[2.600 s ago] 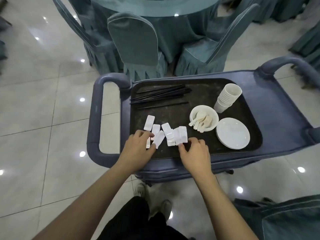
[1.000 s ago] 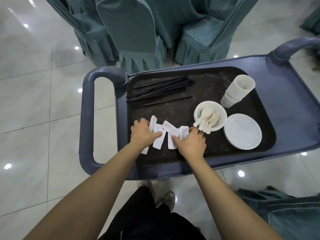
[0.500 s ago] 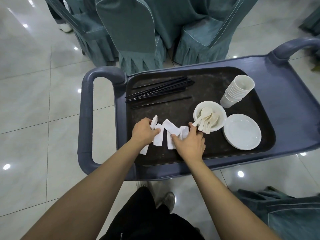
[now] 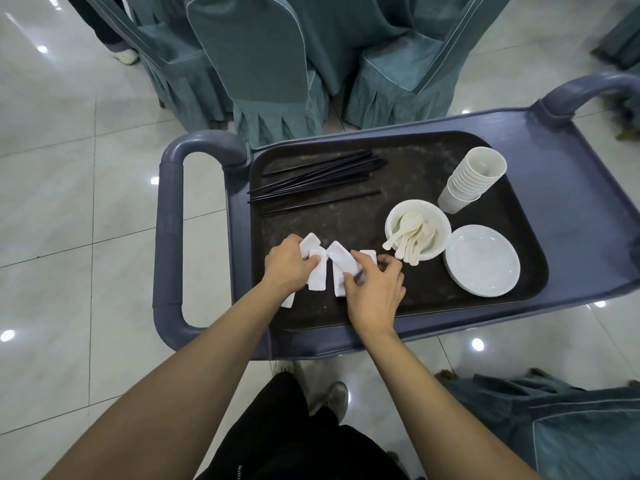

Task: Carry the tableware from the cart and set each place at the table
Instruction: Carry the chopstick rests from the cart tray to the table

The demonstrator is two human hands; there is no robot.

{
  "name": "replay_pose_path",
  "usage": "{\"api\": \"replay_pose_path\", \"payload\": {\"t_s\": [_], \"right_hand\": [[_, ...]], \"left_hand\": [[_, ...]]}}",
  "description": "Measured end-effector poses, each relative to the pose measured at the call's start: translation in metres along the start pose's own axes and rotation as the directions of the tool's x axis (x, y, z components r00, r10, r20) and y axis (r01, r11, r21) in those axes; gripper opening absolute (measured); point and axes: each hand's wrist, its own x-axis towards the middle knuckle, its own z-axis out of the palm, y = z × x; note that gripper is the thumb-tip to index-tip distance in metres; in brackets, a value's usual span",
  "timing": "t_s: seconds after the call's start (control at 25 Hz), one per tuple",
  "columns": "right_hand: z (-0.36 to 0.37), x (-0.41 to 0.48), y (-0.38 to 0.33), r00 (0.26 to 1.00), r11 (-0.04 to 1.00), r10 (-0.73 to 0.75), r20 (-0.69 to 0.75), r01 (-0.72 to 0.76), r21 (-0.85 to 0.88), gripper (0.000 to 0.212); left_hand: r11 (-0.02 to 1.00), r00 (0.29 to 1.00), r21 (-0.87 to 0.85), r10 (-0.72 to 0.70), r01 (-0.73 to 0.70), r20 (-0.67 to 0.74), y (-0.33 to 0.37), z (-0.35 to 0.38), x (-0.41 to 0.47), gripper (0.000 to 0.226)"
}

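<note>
Tableware is gathered on the cart, in front of the person. Farthest left, the cart's looped handle is blue-grey moulded plastic with a ribbed stretch along its length. Set on the cart top is a dark, scuffed tray with rounded corners, and it carries everything.

At the tray's far left lies a loose bundle of thin black chopsticks, glossy and straight, with one stick lying a little apart on the near side. Closer to the person, a cluster of small white rests, glazed and oblong with shallow dished tops, lies overlapping and tilted.

The left hand sits on the left of this cluster with its grip closed: fingers curl over one rest and the thumb presses onto another. The right hand is on the cluster's right, its grip pinching a tilted rest between thumb and fingertips.

Right of the hands stands a round white bowl holding several cream, short-handled spoons, their handles fanned over the near rim. Beyond it a nested stack of white cups stands tilted. Toward the tray's right end lies a low stack of smooth white plates, just beside the bowl.

Past the cart stand chairs in pleated teal fabric covers, on a glossy pale tiled floor.
</note>
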Motion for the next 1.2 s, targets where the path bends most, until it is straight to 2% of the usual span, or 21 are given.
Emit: {"api": "replay_pose_path", "payload": {"t_s": [0.2, 0.64, 0.96, 1.12, 1.2], "right_hand": [[0.004, -0.003, 0.003, 0.998, 0.999, -0.027, -0.048, 0.028, 0.019, 0.017], [0.004, -0.015, 0.011, 0.995, 0.999, -0.034, -0.098, 0.032, -0.021, 0.019], [0.002, -0.019, 0.014, 0.992, 1.0, 0.027, -0.126, -0.028, 0.001, 0.065], [0.001, -0.016, 0.011, 0.993, 0.985, 0.099, -0.063, -0.107, -0.133, 0.105], [0.0, -0.012, 0.007, 0.994, 0.974, 0.105, -0.022, -0.107, -0.199, 0.115]], "left_hand": [[0.997, 0.999, -0.057, 0.05, -0.051, -0.013, 0.0, 0.0, -0.004, 0.039], [0.984, 0.992, -0.127, 0.125, -0.126, -0.016, 0.006, -0.018, -0.011, 0.038], [0.997, 0.993, -0.015, 0.074, -0.073, 0.092, -0.023, -0.034, -0.03, 0.042], [1.0, 0.997, 0.007, 0.022, -0.023, 0.078, -0.036, -0.027, -0.038, 0.043], [1.0, 0.998, -0.001, 0.008, -0.008, 0.065, -0.038, -0.023, -0.039, 0.044]]}}
